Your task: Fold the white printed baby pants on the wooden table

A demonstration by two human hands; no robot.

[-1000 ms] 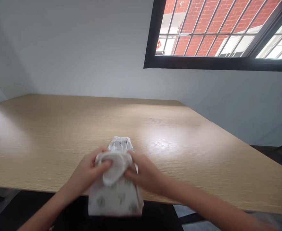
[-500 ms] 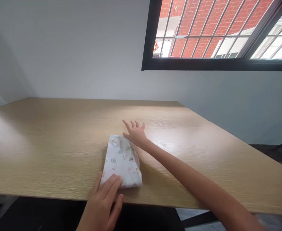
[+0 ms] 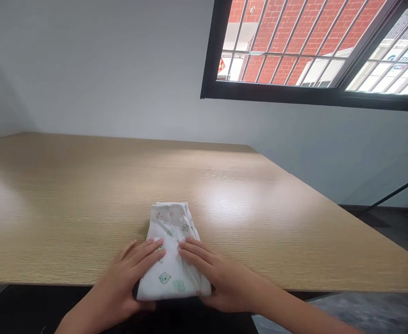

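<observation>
A folded white cloth [image 3: 174, 276] with small green and pink animal prints lies at the front edge of the table, its near end sticking out past the edge. My left hand [image 3: 130, 273] has hold of its left side, fingers on top and the thumb low by the near corner. On the right side, my right hand [image 3: 221, 276] grips it the same way, with its thumb partly hidden by the near right corner. The far end of the cloth rests flat, with layered folds showing along its right side.
The wide wooden table [image 3: 85, 185] stretches back to a pale wall [image 3: 102, 69]. A dark-framed window [image 3: 269, 90] with bars is at the upper right. Dark fabric [image 3: 50, 306] shows below the table's front edge.
My right hand has come back from the cloth's far end to its near right side. My left hand has shifted up its left side. The cloth has moved nearer, over the table edge.
</observation>
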